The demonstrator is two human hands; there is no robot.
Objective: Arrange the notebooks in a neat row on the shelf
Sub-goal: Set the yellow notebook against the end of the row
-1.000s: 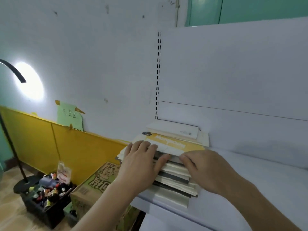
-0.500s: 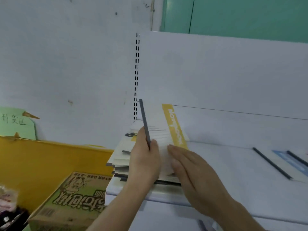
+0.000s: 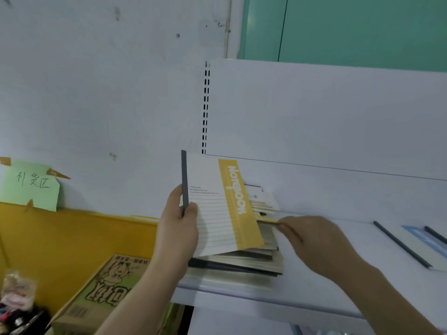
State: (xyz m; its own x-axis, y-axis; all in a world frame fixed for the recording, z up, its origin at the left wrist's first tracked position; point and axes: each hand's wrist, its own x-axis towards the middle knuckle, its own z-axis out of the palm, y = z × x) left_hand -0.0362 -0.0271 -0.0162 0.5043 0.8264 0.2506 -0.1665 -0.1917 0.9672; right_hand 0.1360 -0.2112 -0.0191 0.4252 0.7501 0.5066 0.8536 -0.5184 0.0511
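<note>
White shelf [image 3: 338, 281] holds a stack of notebooks [image 3: 242, 262] beneath my left hand [image 3: 177, 228], which pinches a yellow-banded notebook [image 3: 217, 213] upright by its dark spine. Just right of it, my right hand [image 3: 316, 240] nips a yellow cover edge in the stack.

Even, soft indoor light, faint shadows, right hand [image 3: 314, 240] smeared by motion blur, wide-angle bending at edges
</note>
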